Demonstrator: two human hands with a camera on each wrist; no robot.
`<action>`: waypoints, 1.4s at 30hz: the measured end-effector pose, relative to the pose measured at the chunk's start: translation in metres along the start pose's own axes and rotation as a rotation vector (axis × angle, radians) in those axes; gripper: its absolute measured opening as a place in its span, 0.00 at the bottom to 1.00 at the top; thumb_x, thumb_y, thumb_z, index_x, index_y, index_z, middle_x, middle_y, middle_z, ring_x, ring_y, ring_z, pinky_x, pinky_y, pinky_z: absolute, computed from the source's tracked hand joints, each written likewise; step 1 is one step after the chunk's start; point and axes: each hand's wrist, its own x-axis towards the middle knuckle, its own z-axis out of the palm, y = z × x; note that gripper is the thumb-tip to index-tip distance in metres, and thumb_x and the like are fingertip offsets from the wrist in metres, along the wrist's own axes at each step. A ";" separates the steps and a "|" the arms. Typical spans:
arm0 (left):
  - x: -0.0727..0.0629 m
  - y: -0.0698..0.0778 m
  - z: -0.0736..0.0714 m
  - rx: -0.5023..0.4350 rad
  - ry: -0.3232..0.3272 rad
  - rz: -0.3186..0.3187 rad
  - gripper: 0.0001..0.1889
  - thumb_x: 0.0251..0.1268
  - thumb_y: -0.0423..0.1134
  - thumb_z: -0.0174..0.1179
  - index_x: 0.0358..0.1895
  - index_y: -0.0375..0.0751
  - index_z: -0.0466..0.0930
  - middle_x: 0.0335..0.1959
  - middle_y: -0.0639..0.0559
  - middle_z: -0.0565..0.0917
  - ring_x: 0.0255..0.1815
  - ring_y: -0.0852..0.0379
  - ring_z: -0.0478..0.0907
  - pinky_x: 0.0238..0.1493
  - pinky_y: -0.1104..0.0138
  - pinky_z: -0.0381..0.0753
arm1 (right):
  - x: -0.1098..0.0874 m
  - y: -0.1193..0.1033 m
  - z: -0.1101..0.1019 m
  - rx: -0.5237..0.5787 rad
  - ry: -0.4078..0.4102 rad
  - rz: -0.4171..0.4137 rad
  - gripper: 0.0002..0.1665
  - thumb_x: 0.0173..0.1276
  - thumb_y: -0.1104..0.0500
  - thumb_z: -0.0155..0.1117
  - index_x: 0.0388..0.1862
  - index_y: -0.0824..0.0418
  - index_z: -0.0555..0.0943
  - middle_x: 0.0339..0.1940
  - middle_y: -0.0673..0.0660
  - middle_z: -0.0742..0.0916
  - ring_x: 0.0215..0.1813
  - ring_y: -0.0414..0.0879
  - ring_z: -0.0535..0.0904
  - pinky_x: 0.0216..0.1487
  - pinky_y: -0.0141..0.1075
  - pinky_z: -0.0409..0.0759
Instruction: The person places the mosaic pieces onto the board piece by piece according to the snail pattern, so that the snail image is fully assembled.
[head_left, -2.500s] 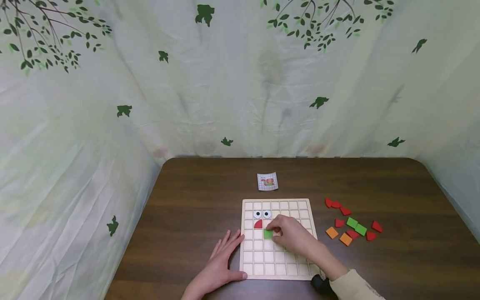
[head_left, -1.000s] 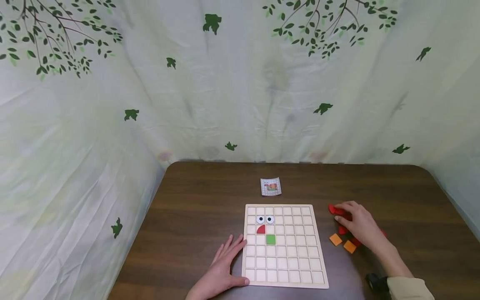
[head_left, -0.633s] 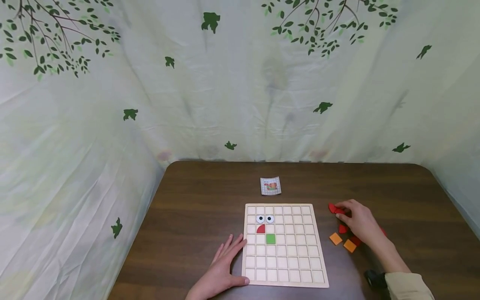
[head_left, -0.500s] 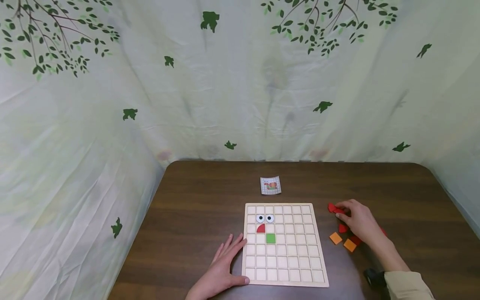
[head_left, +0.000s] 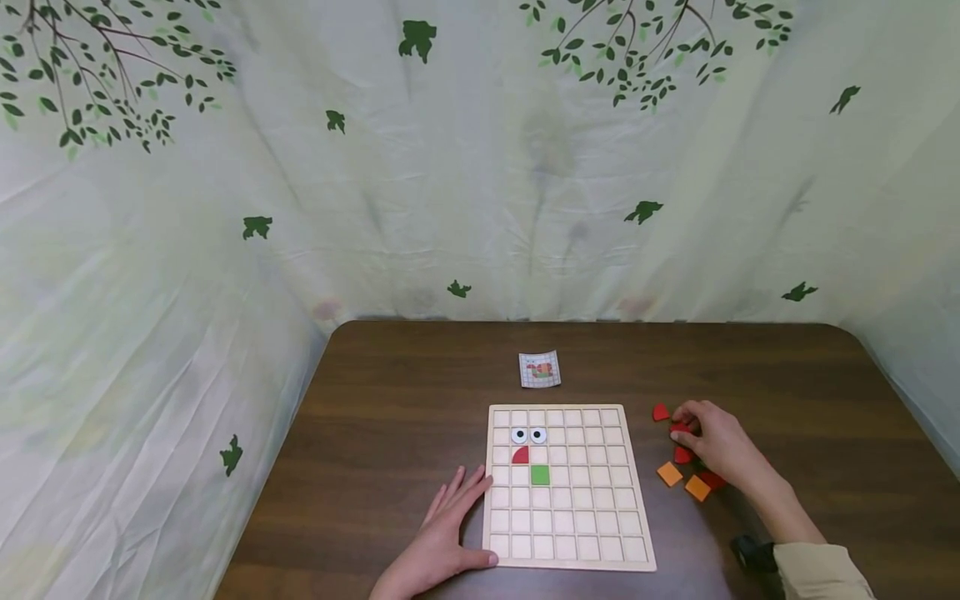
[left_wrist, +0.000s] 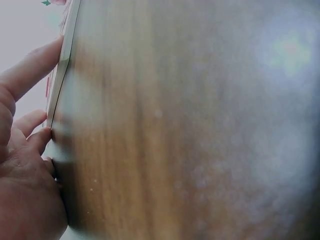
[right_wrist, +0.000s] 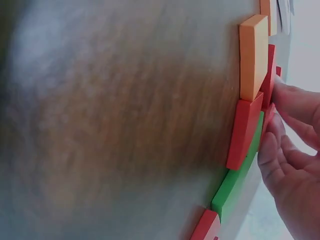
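Fingers (head_left: 692,407) of your right hand (head_left: 722,448) stand narrow, and between thumb and index finger you pinch a red piece (head_left: 679,428); its exact shape cannot be told, because your fingertips cover part of it. Near this hand, on the dark wooden table (head_left: 405,375), lie a red fan-shaped piece (head_left: 661,412) and two orange square tiles (head_left: 670,474). From your right wrist, one sees also a green block (right_wrist: 232,187) beside a red block (right_wrist: 245,131).

Your left hand (head_left: 442,532) has its fingers straight and spread; index fingertip and thumb touch the left side of the wooden grid board (head_left: 585,504). On this board, two eye discs (head_left: 519,435) sit side by side in the second row, a red quarter-circle tile (head_left: 521,455) is directly under the left one, and a green square tile (head_left: 540,475) lies in the fourth row, third column. Beyond the board lies a small picture card (head_left: 539,369).
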 end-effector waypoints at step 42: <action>0.000 0.002 -0.001 -0.016 0.012 0.028 0.51 0.43 0.49 0.76 0.75 0.48 0.62 0.78 0.52 0.55 0.79 0.44 0.37 0.71 0.51 0.32 | -0.007 -0.047 0.023 0.283 -0.020 -0.091 0.09 0.64 0.59 0.70 0.43 0.51 0.86 0.36 0.46 0.87 0.36 0.41 0.82 0.36 0.34 0.81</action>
